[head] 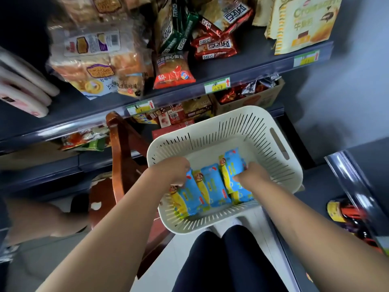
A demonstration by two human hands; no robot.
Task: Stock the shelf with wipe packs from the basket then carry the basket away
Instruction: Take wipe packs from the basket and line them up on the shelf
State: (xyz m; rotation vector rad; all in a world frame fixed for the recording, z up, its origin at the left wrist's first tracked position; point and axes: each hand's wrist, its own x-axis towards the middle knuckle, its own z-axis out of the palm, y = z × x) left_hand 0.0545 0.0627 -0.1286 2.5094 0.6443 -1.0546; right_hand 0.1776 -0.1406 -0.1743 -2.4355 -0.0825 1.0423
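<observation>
A cream slotted plastic basket (pixel 242 127) stands below me in front of the shelves. Inside it lie several blue and yellow wipe packs (pixel 212 186) side by side. My left hand (pixel 174 171) reaches into the basket and its fingers curl round the leftmost pack (pixel 187 199). My right hand (pixel 252 175) grips the rightmost pack (pixel 231 167), which stands tilted up above the others. Both forearms stretch down from the lower edge of the view.
Grey shelves (pixel 189 93) ahead hold bread bags, snack packets and boxes, with price tags on the edges. A brown wooden chair (pixel 120 148) stands left of the basket. Another shelf edge (pixel 357 186) with bottles is at the right. My dark-trousered legs are below the basket.
</observation>
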